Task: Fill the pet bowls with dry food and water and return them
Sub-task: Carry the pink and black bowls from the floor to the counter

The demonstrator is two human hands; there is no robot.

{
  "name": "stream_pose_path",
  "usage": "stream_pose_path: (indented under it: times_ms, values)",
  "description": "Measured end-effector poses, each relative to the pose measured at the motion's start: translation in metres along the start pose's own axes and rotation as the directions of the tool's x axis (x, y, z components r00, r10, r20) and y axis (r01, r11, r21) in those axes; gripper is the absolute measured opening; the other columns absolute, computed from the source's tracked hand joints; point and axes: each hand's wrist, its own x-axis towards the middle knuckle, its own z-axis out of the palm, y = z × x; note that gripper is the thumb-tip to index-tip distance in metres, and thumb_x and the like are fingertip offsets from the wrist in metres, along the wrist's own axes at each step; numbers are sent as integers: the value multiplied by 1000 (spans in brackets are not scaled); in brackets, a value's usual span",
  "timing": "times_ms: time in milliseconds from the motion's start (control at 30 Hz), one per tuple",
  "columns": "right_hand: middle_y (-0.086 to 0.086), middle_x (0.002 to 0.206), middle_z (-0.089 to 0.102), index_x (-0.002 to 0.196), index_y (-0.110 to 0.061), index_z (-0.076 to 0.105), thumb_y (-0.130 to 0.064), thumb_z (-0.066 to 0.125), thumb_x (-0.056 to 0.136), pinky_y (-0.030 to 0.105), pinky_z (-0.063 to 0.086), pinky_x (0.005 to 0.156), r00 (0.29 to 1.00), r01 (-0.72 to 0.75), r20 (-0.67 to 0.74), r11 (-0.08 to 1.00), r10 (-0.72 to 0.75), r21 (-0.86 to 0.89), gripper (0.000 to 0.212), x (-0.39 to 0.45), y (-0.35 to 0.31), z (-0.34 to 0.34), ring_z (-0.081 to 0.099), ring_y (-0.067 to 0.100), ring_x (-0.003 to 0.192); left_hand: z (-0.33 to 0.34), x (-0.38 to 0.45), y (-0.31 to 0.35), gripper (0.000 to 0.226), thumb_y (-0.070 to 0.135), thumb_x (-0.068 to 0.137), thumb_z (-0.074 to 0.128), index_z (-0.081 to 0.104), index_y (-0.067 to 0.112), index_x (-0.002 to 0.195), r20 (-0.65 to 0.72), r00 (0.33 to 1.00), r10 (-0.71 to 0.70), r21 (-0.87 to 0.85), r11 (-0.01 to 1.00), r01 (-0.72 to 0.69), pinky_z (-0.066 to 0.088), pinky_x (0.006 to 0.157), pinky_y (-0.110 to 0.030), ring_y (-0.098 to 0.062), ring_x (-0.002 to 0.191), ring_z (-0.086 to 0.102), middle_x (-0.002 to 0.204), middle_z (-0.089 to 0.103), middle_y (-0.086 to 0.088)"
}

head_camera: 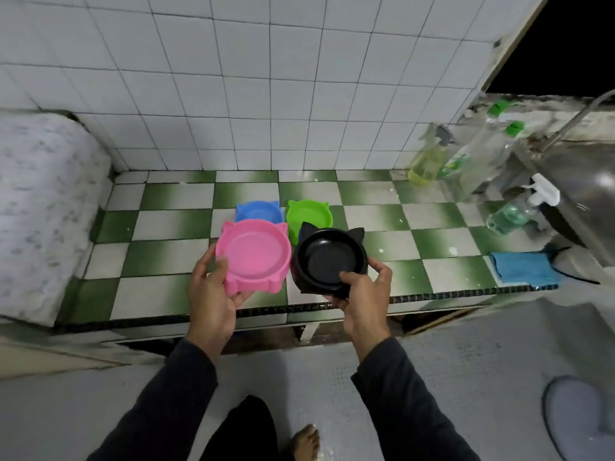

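Checkered counter: four empty bowls, pink bowl, black bowl held.

Both arms reach forward in dark sleeves, wrists bare. The left hand curls its fingers round a pink bowl at about 7 o'clock of its rim, thumb on top. The right hand grips a black bowl at its 5 o'clock edge, thumb over the rim.

The blue bowl is mostly hidden behind the pink bowl, the black bowl covers the green bowl's front edge, and the sink runs off-frame.
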Motion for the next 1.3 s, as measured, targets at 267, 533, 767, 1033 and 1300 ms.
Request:
stream_pose_path:
  times_ms: [267, 533, 767, 1033, 1300]
  values:
    - [13, 122, 56, 123, -25, 47, 9, 59, 85, 54, 63, 68, 998, -63, 6, 995, 64, -74, 52, 45, 12, 4, 65, 36, 101, 4, 31, -27, 33, 21, 107, 53, 61, 27, 138, -38, 999, -24, 30, 999, 25, 60, 81, -60, -35, 117, 66, 138, 61, -6]
    - [12, 121, 57, 115, -24, 50, 1, 65, 86, 52, 62, 63, 991, -125, -62, 984, 118, -125, 42, 78, 36, 10, 63, 33, 101, -10, 60, -46, 36, 19, 106, 54, 56, 28, 140, -105, 989, -107, 110, 987, 118, 60, 88, -58, -33, 114, 65, 137, 57, -4]
    - [9, 111, 61, 116, -23, 49, 3, 65, 87, 60, 60, 73, 989, -144, -46, 975, 138, -167, 42, 104, 51, 6, 65, 32, 101, -16, 80, -61, 39, 16, 104, 56, 55, 26, 142, -128, 981, -147, 131, 978, 164, 61, 86, -57, -37, 121, 61, 141, 54, -8]
    - [10, 118, 64, 107, -38, 51, 1, 69, 81, 58, 58, 89, 990, -139, -24, 956, 137, -257, 51, 142, 71, 1, 67, 30, 106, -21, 96, -78, 44, 6, 103, 54, 54, 23, 144, -186, 961, -203, 135, 964, 229, 63, 78, -49, -39, 119, 62, 142, 54, -10]
    - [9, 135, 58, 142, -26, 45, -1, 68, 88, 51, 53, 102, 991, -101, 47, 927, 126, -362, 63, 166, 86, -1, 61, 26, 118, -25, 113, -91, 51, 4, 98, 59, 56, 26, 143, -263, 956, -133, 312, 925, 215, 60, 88, -58, -38, 122, 59, 146, 49, -8]
